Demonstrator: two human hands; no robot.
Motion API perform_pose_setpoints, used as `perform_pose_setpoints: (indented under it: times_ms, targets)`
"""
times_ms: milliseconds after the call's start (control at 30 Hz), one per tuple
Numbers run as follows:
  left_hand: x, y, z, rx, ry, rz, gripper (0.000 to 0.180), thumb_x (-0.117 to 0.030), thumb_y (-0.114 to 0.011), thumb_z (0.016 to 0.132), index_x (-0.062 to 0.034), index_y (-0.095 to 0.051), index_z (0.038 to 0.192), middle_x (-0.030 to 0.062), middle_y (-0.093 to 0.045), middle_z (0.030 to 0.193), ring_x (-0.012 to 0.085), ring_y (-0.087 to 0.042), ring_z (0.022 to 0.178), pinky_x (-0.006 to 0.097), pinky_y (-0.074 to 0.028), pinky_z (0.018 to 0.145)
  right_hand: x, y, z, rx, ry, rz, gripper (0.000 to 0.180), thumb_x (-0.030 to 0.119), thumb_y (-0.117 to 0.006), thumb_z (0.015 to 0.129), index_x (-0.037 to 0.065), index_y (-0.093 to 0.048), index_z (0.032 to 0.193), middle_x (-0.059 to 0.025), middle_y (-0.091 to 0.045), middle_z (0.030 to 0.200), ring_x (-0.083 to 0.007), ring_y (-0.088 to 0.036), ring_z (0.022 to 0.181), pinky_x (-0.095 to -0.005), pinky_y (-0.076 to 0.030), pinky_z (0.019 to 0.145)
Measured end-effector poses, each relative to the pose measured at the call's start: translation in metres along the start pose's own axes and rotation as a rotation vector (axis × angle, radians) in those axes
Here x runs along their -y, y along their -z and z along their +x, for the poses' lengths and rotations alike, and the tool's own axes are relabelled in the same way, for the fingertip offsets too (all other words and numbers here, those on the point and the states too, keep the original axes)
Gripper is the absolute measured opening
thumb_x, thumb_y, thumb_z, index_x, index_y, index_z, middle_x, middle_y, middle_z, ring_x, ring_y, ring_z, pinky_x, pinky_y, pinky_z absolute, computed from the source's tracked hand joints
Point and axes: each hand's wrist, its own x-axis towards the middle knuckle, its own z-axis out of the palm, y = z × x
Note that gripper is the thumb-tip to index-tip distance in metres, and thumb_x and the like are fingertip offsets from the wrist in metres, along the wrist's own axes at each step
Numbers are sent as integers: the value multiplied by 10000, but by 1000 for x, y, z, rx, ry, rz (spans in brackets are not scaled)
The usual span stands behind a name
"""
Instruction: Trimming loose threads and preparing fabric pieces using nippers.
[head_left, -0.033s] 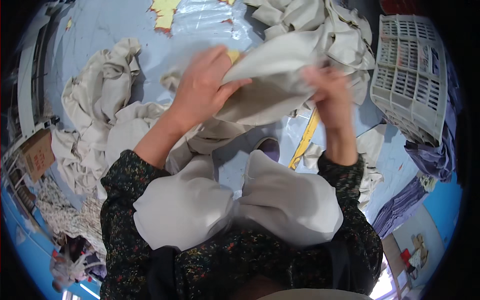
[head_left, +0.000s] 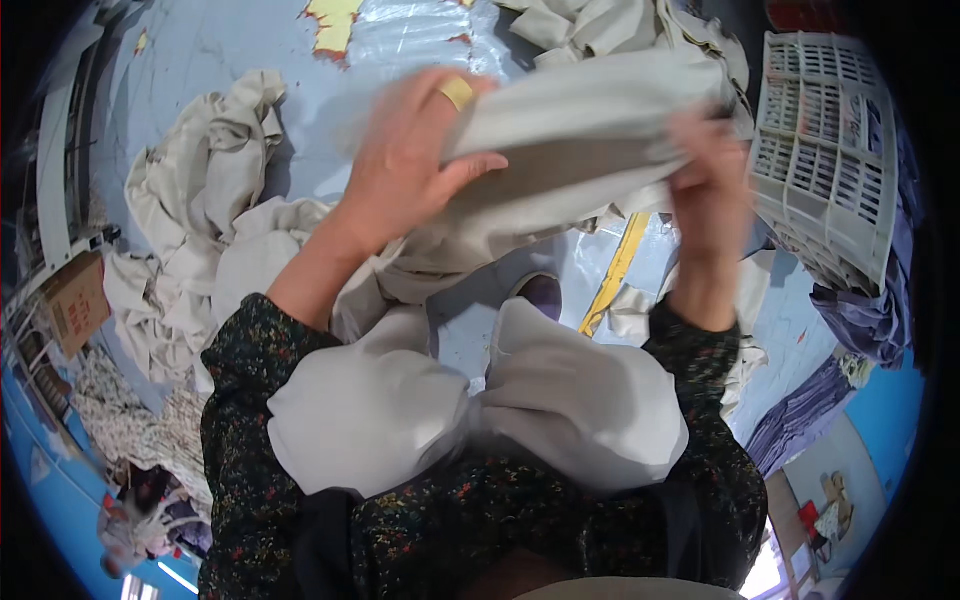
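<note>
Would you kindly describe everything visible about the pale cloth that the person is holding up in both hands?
The pale cloth is an off-white, plain woven-looking fabric, folded over into a thick band with soft creases. It is held up above the blue floor, stretched roughly level between the left hand, whose thumb presses on its near face, and the right hand, which grips its other end and is blurred. Part of it hangs down below the hands toward the person's lap. Its far edge cannot be told from the heap behind.

A garment workshop: cloth heaps (head_left: 200,200) cover the blue floor (head_left: 330,110), beside a white crate (head_left: 825,150).
</note>
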Motion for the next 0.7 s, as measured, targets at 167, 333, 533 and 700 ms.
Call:
perform_pose_setpoints:
  times_ms: [167,333,533,700]
  targets:
    - [33,-6,-38,170,179,-80,627,-335,-698,897,-63,-507,1428,222,-618,1250,413,-448,1277,497,-309,1112,129,145,81,-446,401,137,154,186,-612,984,69,-622,884,4,-607,735,-148,-651,764,-338,-570,697]
    - [53,-64,-75,689,341,-378,519,-379,-577,966,-74,-539,1384,141,-673,1159,351,-539,1179,496,-353,1056,43,236,74,-500,-42,-146,158,244,-644,978,106,-629,902,27,-575,715,-58,-415,513,-222,-328,483]
    - [61,-22,-127,805,268,315,372,-418,-661,871,-64,-669,986,116,-672,996,297,-603,1046,451,-445,886,-44,91,-13,-480,70,-248,137,134,-624,965,33,-670,1044,41,-557,723,-13,-360,528,-191,-254,464]
    - [63,7,-150,903,277,151,274,-326,-677,842,-54,-676,875,101,-662,981,284,-593,1034,434,-437,867,-102,-19,-77,586,-577,-320,524,12,-716,820,168,-653,1317,73,-547,746,-6,-434,625,-179,-347,554]
